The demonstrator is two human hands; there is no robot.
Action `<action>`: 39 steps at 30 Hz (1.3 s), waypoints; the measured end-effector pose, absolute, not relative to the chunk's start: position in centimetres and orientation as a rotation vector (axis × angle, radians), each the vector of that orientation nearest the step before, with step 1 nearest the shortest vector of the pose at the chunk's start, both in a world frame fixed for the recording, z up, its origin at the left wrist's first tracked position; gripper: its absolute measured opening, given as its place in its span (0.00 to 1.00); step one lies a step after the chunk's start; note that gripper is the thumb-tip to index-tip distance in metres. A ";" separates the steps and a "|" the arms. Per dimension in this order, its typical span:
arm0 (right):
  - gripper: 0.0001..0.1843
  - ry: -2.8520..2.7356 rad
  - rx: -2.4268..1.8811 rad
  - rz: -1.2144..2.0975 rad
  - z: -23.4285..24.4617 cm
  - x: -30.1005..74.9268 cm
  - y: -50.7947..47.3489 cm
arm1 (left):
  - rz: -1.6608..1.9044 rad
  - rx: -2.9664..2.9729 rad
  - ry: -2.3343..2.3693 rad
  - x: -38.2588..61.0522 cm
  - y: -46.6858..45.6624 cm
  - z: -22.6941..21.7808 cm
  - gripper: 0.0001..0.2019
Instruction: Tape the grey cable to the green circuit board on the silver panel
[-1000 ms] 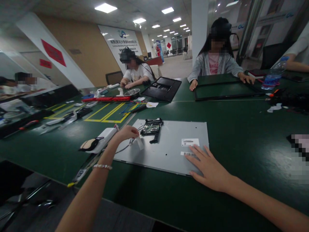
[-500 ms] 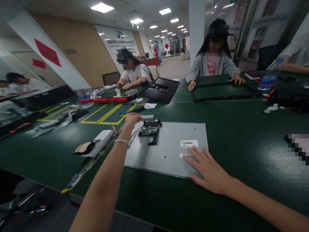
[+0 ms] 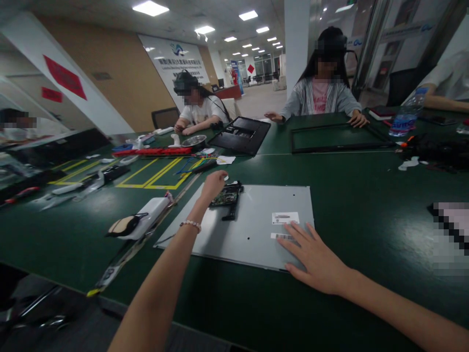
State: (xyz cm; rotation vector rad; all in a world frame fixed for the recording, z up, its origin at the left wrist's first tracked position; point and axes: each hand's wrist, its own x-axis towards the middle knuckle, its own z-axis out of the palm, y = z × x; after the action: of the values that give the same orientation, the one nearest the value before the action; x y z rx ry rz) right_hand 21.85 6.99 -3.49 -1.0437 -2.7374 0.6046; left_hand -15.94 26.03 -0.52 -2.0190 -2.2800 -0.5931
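My left hand [image 3: 215,185] is closed in a pinch above the far left part of a flat silver display panel [image 3: 252,210]. A bit of white strip [image 3: 226,178] shows at its fingertips. Just under this hand, a green circuit board [image 3: 225,196] in a black plastic bracket [image 3: 232,209] sits on the panel, partly hidden by the fingers. My right hand [image 3: 317,256] lies open, fingers spread, on the panel's near right corner. Its fingertips touch a barcode label [image 3: 281,236], below a larger white label [image 3: 286,218].
Left of the panel lie a white box-like object [image 3: 156,210] and a long strap [image 3: 120,261]. Beyond are a black casing [image 3: 240,136], a red strip [image 3: 152,151] and a metal bowl [image 3: 194,141]. A co-worker touches a black frame [image 3: 340,147] near a bottle [image 3: 406,115].
My left hand has moved right, over the board's bracket, and less of the white strip shows. My right hand stays put. The co-worker opposite has lifted one hand off the black frame.
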 end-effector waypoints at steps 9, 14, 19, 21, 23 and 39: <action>0.35 -2.720 -1.058 0.642 -3.6 22.0 7.0 | 0.034 -2.272 -2.084 -14.6 26.3 -1.6 0.21; 0.36 -2.737 -1.059 0.633 -3.7 22.0 7.0 | 0.038 -2.232 -2.104 -14.8 26.5 -2.2 0.22; 0.36 -2.747 -1.054 0.620 -3.5 22.0 7.1 | -0.164 -2.124 -2.183 -15.1 26.0 -2.1 0.24; 0.36 -2.756 -1.046 0.634 -3.5 22.0 7.1 | -0.264 -2.039 -2.233 -15.6 25.7 -1.7 0.24; 0.36 -2.770 -1.040 0.638 -3.4 22.1 7.0 | -0.351 -1.927 -2.301 -16.5 25.2 -1.3 0.24; 0.36 -2.803 -1.029 0.677 -3.9 22.9 5.6 | -0.563 -1.883 -2.340 -18.5 19.9 -1.2 0.24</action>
State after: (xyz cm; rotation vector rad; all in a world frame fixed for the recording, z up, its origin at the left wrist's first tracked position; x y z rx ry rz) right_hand 22.86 5.59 -3.94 -1.0293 -2.8030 0.6769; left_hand -18.53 19.93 -1.22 -1.8829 -2.3395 -0.5631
